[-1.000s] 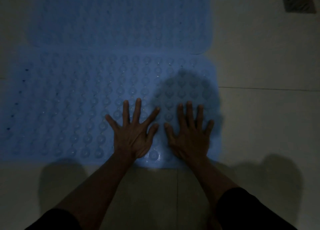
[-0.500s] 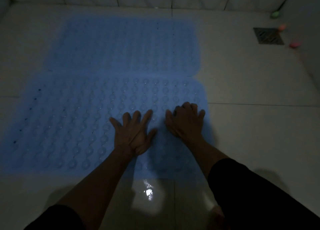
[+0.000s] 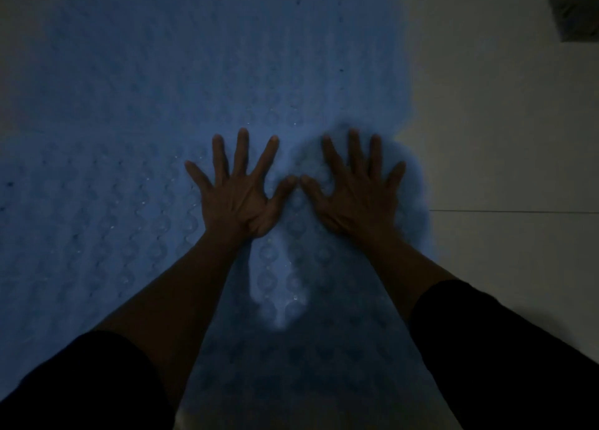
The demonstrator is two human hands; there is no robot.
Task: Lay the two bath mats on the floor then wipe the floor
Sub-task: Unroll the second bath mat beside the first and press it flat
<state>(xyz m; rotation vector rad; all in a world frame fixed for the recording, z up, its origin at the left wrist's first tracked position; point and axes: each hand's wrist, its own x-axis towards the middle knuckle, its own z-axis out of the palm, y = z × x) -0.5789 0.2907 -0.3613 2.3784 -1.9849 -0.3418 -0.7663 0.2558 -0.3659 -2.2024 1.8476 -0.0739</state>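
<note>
Two blue bath mats with rows of round bumps lie flat on the pale tiled floor [image 3: 502,138], side by side. The near mat [image 3: 97,235] fills the lower left and centre of the view; the far mat [image 3: 194,40] lies beyond it. My left hand [image 3: 240,190] presses palm down on the near mat, fingers spread. My right hand [image 3: 356,193] lies flat beside it near the mat's right edge, fingers also spread. The thumbs almost touch. Neither hand holds anything. The room is dim and my arms shadow part of the mat.
A dark square floor drain [image 3: 573,18] sits at the top right. A tile joint [image 3: 518,211] runs across the bare floor to the right of the mats. My dark sleeves fill the bottom corners.
The view has moved closer and lower over the mats. My right hand went from curled to flat with fingers spread, and both hands have shifted farther onto the near mat.
</note>
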